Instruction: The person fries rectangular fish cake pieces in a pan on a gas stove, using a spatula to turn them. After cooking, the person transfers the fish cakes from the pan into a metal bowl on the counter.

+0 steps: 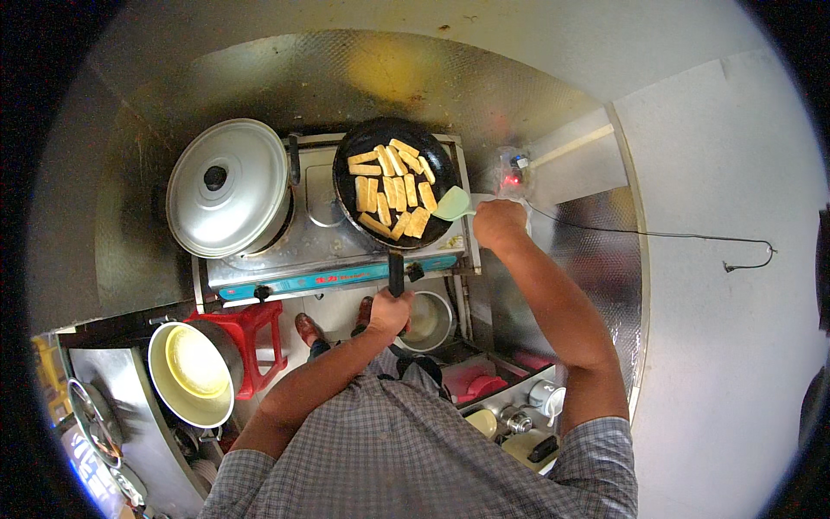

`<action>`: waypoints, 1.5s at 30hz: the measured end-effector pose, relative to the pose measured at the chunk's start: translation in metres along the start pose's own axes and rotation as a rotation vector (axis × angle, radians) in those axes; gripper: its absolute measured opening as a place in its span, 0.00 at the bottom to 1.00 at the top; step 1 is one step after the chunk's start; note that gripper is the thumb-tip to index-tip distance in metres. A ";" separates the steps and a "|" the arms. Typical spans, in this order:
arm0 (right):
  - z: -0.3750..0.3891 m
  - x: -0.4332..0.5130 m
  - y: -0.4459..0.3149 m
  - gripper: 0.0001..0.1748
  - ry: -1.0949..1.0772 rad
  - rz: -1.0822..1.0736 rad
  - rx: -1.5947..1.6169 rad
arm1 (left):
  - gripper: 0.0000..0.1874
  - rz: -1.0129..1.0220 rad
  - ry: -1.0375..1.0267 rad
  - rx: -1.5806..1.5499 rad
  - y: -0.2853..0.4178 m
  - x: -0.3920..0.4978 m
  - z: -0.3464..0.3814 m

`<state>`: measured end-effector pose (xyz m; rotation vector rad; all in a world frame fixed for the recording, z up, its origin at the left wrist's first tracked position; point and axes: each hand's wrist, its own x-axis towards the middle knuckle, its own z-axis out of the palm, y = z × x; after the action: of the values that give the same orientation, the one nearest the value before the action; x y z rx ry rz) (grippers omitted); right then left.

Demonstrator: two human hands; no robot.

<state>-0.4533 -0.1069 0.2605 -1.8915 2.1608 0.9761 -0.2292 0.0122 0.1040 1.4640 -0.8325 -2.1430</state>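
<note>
My left hand (390, 312) grips the black handle (396, 276) of a dark frying pan (347, 139) on the right burner of a two-burner gas stove (324, 243). Several golden rectangular slices (390, 189), perhaps tofu, lie flat in the pan, most side by side in loose rows. In my right hand (500, 222) is a pale green spatula (453, 204). Its blade reaches over the pan's right rim, close to the slices at the lower right. Whether the blade touches a slice, I cannot tell.
A large lidded aluminium pot (227, 188) occupies the left burner. On a red plastic stool (262, 344) stands a deep pot of yellowish liquid (198, 360). Another metal pot (428, 321) sits below the stove. A black cable (603, 229) crosses the right wall; foil sheeting (272, 78) lines the back.
</note>
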 end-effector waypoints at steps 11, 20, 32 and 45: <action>-0.011 -0.001 -0.010 0.15 -0.043 0.049 -0.057 | 0.15 -0.005 -0.007 0.000 -0.004 0.000 -0.005; 0.014 -0.005 0.003 0.13 0.033 0.048 0.092 | 0.18 -0.052 0.026 0.017 -0.002 0.000 -0.006; 0.024 0.000 0.016 0.12 0.202 -0.059 0.077 | 0.21 -0.054 0.028 0.010 0.000 -0.004 -0.007; 0.039 -0.009 0.019 0.13 0.123 0.038 0.181 | 0.17 -0.031 0.059 0.054 -0.009 0.003 -0.008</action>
<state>-0.4816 -0.0790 0.2417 -1.8769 2.2734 0.6588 -0.2229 0.0152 0.0939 1.5686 -0.8582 -2.1045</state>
